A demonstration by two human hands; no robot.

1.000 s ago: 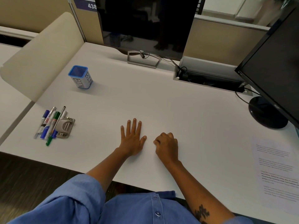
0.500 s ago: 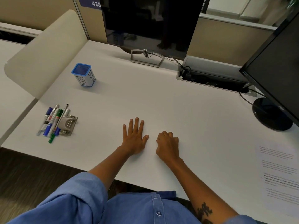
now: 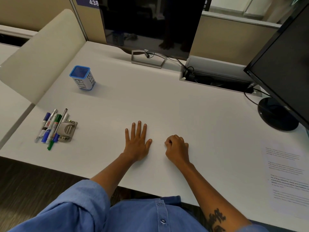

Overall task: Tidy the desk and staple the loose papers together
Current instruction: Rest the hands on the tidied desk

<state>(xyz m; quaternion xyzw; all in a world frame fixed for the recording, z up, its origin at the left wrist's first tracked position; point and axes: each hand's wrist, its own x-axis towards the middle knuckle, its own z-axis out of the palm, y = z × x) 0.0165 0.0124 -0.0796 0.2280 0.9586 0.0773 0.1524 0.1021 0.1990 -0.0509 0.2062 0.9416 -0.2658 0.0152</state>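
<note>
My left hand (image 3: 137, 142) lies flat on the white desk (image 3: 167, 106) with its fingers spread. Just right of it, my right hand (image 3: 176, 149) rests on the desk with its fingers curled under, holding nothing. Printed loose papers (image 3: 287, 178) lie at the desk's right edge, well apart from both hands. Several markers and pens (image 3: 50, 127) lie in a bunch at the left front, and a grey stapler (image 3: 67, 130) touches their right side. A blue-rimmed cup marked BIN (image 3: 82, 77) stands upright behind them.
A dark monitor (image 3: 150, 22) on a metal stand stands at the back centre. Another black monitor (image 3: 284, 64) with a round base (image 3: 277, 114) is at the right. A cable tray slot (image 3: 217, 77) runs between them. A beige divider panel (image 3: 41, 52) borders the desk's left side.
Both hands stay where they were on the desk. Only the view has shifted a little, sliding the scene slightly rightward.
</note>
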